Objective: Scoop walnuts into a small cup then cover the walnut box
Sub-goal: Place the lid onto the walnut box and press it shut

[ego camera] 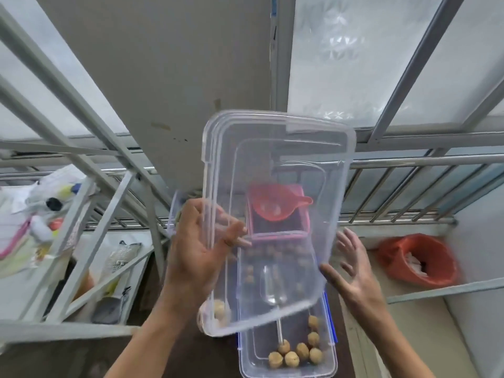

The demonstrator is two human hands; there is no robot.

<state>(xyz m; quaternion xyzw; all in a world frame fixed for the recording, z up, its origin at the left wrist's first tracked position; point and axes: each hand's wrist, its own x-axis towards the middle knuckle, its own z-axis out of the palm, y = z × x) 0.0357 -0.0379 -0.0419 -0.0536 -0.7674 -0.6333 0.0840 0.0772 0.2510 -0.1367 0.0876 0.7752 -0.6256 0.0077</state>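
Lid (275, 214), clear plastic, held tilted above walnut box (286, 358) (open, walnuts (296, 353) inside). Left hand (196, 252) grips its left edge, fingers curled; right hand (354, 271) spread wide, thumb touching its lower right edge. Small cup (215, 313) beside box.

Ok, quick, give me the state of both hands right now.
Left hand: closed on the left edge of the clear lid, holding it above the walnut box.
Right hand: open, fingers spread, thumb touching the lid's right edge.
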